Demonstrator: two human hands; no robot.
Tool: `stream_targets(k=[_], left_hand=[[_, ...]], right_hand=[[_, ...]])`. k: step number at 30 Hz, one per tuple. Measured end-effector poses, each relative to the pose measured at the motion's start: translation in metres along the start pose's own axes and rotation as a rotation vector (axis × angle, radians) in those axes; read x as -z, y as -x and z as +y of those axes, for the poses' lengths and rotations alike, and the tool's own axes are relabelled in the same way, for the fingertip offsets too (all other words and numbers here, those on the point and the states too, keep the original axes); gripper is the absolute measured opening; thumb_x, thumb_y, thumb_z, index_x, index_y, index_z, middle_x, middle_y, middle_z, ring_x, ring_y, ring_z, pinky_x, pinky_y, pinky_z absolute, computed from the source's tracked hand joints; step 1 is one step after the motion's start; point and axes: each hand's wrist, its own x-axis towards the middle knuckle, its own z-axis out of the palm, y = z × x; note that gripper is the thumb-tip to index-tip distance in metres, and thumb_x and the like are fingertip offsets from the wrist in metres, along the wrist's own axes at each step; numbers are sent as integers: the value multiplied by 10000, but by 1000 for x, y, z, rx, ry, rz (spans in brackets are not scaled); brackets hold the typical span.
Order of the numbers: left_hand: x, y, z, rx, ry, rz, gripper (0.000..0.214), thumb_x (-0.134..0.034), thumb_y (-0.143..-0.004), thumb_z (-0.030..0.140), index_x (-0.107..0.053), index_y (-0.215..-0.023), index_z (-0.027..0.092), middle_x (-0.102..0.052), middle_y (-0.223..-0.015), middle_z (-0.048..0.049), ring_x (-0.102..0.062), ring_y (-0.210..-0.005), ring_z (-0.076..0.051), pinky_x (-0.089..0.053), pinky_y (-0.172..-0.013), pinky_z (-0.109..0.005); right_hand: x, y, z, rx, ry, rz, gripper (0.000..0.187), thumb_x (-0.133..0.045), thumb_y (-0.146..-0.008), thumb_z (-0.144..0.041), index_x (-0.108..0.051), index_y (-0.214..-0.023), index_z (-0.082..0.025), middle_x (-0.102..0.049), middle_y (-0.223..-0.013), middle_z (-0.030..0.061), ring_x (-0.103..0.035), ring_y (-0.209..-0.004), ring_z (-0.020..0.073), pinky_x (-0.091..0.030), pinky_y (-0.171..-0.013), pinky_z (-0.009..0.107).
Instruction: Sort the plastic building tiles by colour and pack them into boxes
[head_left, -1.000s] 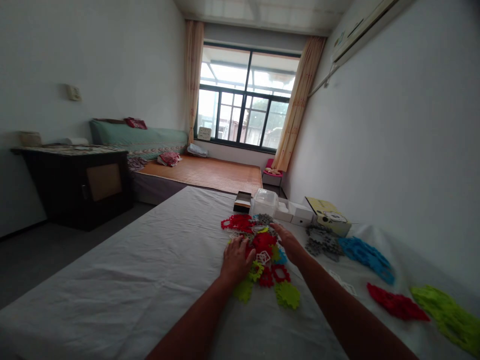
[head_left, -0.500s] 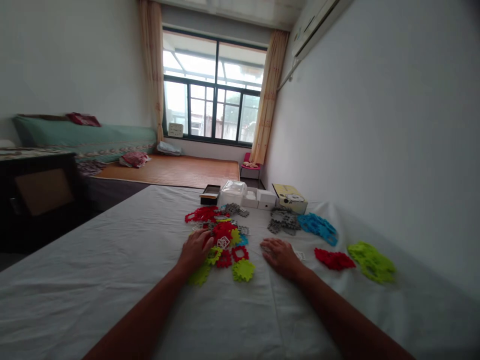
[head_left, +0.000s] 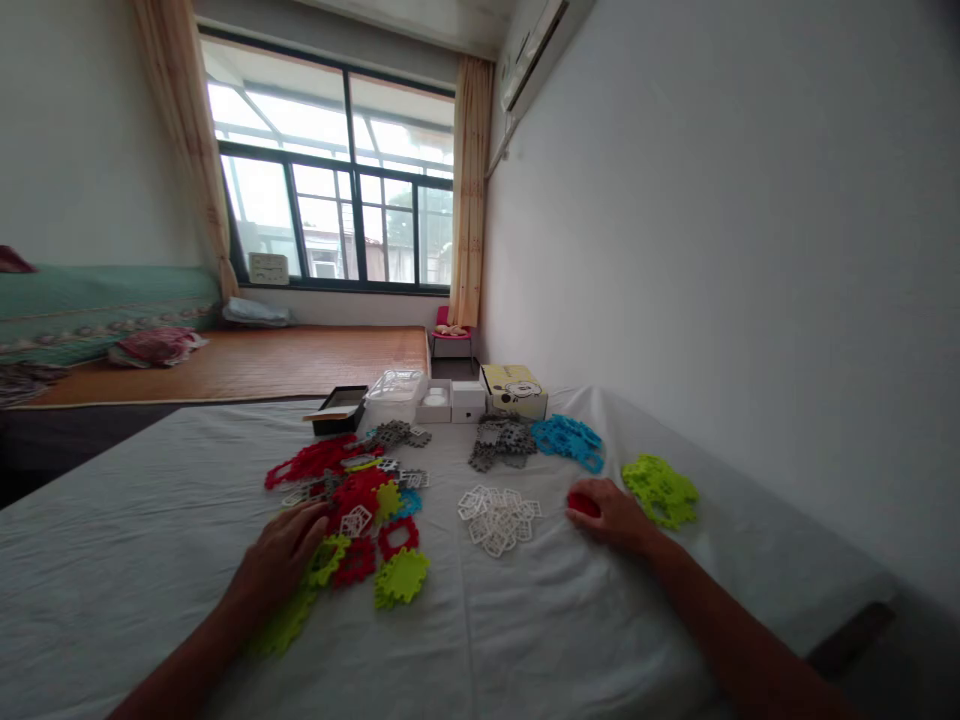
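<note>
In the head view, the relation that matters is between the right grip [head_left: 619,515] and the red pieces [head_left: 583,505]: they lie directly at its fingertips and thumb, touching, and show only as a small patch on its inner, left side. The hand hides the rest, so their long axis cannot be made out. The right grip is by far the nearer one to them; the left grip [head_left: 281,550] is well apart, across the cloth-covered surface [head_left: 187,520].

The right grip is palm down, with fingers and thumb curved about the red pieces; whether it clasps them or merely rests over them I cannot tell. The white lattice pieces [head_left: 499,520] form a roundish heap with no clear axis, just to its left, between the two grips and nearer the right. The lime heap [head_left: 660,490] is close on its outer side, the blue heap [head_left: 568,442] beyond it and a little left, and the grey heap [head_left: 501,442] farther left, beside the blue.

The left grip lies palm down at the near left edge of the mixed pile [head_left: 364,490], fingers reaching onto it and loosely extended; I cannot tell if any piece is pinched beneath. From that grip, the pile spreads away and to the right.
</note>
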Motion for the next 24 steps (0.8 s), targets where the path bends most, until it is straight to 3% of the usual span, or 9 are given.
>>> stream_targets(k=[5, 10, 13, 18, 21, 24], left_hand=[[-2, -2, -8, -1, -8, -14, 486, -354, -845, 523, -635, -1107, 224, -634, -1190, -49, -565, -1121, -250, -449, -976, -378], [-6, -4, -14, -9, 2, -22, 486, -367, -833, 537, -632, -1108, 236, -633, -1196, -46, -572, -1120, -254, -458, -974, -397], [-5, -4, -16, -10, 0, -30, 482, -367, -837, 533, -628, -1113, 237, -633, -1196, -47, -574, -1119, -249, -456, -979, -396], [-3, -2, -12, 3, -23, -28, 480, -359, -847, 529, -622, -1123, 237, -630, -1195, -47, -565, -1131, -246, -452, -983, -384], [-2, -1, -10, 12, -28, -22, 478, -355, -851, 530, -623, -1122, 242, -633, -1189, -42, -569, -1126, -245, -464, -968, -376], [-2, -1, -8, 12, -31, -19, 474, -361, -848, 528, -631, -1112, 241, -637, -1184, -37, -576, -1118, -240, -467, -965, -364]], right_hand=[[15, 21, 5, 62, 49, 7, 416, -498, -786, -554, -627, -1094, -306, -622, -1158, 44, -544, -1039, 247, -410, -874, 399], [32, 10, 63, -84, 264, 252, 411, -435, -844, -479, -587, -1179, -296, -593, -1233, 61, -466, -1177, 260, -315, -994, 469], [27, 1, 101, -138, 380, 173, 383, -462, -818, -469, -590, -1156, -345, -558, -1285, 30, -399, -1236, 291, -284, -976, 558], [18, -8, 140, -204, 400, 113, 386, -430, -828, -395, -571, -1182, -333, -525, -1320, 24, -410, -1224, 248, -331, -951, 505], [24, -22, 141, -259, 438, 101, 383, -438, -822, -442, -594, -1150, -320, -538, -1303, 39, -411, -1211, 287, -329, -926, 555], [28, -50, 113, -182, 462, 198, 391, -402, -851, -499, -606, -1125, -309, -541, -1299, 51, -390, -1221, 303, -294, -945, 577]])
